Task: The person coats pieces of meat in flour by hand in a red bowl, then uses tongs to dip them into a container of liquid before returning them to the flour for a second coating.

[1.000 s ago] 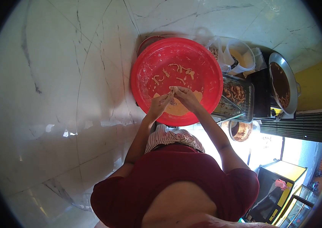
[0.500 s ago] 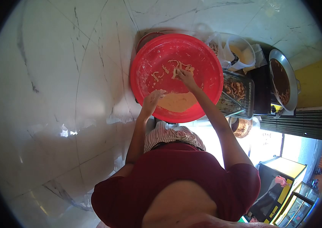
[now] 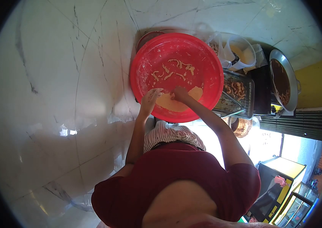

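- flour [image 3: 174,105] in basin [image 3: 199,49], near side; coated strips [image 3: 168,76] behind it;
- tray [image 3: 251,102] right of basin; fried pieces [image 3: 237,91] in it;
- bucket [image 3: 240,66] behind tray; wok [image 3: 294,78] right of tray

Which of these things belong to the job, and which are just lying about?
Likely part of the job:
red basin
tan powder, with the right hand over it
pale strips in the basin
wire tray and metal pan, untouched but holding brownish pieces

Probably just lying about:
black-and-yellow cabinet
glass case beside it
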A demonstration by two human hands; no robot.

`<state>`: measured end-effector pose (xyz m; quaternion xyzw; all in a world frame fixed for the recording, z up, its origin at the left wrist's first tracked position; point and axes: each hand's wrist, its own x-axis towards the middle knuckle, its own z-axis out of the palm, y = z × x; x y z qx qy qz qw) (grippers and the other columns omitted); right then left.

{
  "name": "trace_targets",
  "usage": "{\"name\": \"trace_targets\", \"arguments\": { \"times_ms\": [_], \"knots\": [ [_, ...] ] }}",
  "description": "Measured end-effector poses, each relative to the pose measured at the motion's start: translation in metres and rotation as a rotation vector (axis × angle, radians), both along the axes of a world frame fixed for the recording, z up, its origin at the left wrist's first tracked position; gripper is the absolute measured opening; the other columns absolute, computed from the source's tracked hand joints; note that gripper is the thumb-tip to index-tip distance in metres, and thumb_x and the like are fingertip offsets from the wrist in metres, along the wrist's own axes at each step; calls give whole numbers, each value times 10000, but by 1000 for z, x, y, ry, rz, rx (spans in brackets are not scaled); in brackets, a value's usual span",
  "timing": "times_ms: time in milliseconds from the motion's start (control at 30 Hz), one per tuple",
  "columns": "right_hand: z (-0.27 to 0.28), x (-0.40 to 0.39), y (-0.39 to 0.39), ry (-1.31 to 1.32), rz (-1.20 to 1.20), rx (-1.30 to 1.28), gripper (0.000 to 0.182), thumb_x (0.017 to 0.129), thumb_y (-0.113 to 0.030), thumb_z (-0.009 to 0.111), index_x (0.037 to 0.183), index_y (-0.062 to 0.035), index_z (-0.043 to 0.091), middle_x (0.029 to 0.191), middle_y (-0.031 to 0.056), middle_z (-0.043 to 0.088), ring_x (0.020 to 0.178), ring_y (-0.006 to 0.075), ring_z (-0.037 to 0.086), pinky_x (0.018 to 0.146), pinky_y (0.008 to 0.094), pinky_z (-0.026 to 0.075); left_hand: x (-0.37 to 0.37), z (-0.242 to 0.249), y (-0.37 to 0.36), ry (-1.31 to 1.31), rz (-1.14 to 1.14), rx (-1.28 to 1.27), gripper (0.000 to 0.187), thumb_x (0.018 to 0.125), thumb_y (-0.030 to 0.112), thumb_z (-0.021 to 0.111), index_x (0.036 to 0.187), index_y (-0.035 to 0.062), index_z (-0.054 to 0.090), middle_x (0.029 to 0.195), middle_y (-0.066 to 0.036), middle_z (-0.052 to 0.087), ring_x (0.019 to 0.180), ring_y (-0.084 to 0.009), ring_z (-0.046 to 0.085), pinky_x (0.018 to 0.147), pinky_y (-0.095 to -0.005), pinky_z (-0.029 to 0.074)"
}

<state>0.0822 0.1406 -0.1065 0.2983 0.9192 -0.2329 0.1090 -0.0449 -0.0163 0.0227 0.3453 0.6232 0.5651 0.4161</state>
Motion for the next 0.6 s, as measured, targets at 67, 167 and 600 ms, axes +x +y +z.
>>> {"name": "trace_targets", "arguments": {
  "times_ms": [67, 167, 600],
  "knots": [
    [-10, -8, -4, -55, 30, 48, 329, 648, -400, 729, 922, -227, 675, 1011, 78, 567, 1049, 263, 503, 868, 460, 405, -1, -2, 1, 10, -10, 5, 319, 945, 229, 449, 1079, -36, 565, 975, -76, 608, 913, -128, 564, 854, -262, 434],
    [-15, -11, -10, 32, 115, 78, 320, 654, -414, 713, 885, -194, 685, 965, 77, 589, 1008, 269, 527, 843, 452, 420, -1, -2, 3, 11, -11, 7, 320, 944, 229, 449, 1082, -37, 562, 978, -75, 607, 916, -129, 564, 856, -262, 433],
    [42, 28, 16, 186, 55, -504, 236, 755, -293, 685, 813, -64, 695, 739, 106, 660, 678, 202, 607, 629, 341, 453, -5, 0, 0, -15, -14, -28, 312, 927, 229, 485, 1084, -28, 565, 1014, -75, 602, 959, -131, 559, 880, -254, 420]
  ]
}}
